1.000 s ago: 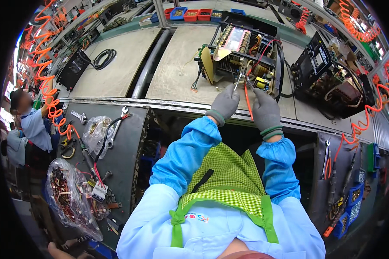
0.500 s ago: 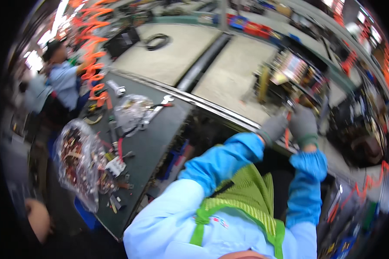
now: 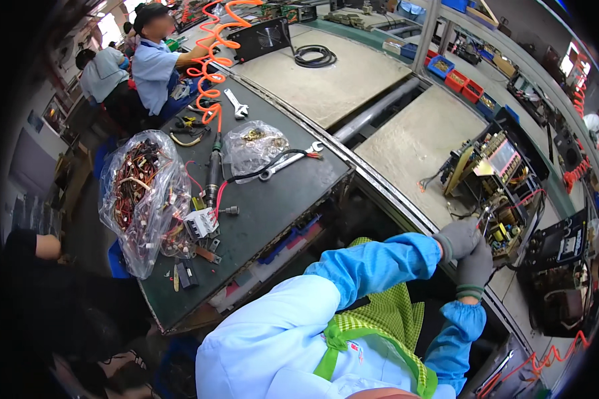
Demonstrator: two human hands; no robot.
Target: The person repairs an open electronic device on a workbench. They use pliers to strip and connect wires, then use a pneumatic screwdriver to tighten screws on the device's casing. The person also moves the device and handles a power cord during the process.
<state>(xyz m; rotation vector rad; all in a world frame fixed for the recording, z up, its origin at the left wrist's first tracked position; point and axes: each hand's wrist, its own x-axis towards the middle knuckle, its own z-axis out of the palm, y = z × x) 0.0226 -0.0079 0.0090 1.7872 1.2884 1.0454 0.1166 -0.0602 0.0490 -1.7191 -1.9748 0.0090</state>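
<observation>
At the right edge of the bench my left hand (image 3: 458, 238) and right hand (image 3: 476, 265), both in grey gloves, meet at the near corner of the open electronics unit (image 3: 496, 183). Both are curled shut around something thin by the red wires — what exactly, I cannot tell. I judge small, steady moves are best here — elbows tucked, wires kept apart.

Long grey workbenches (image 3: 273, 199) under bright light
</observation>
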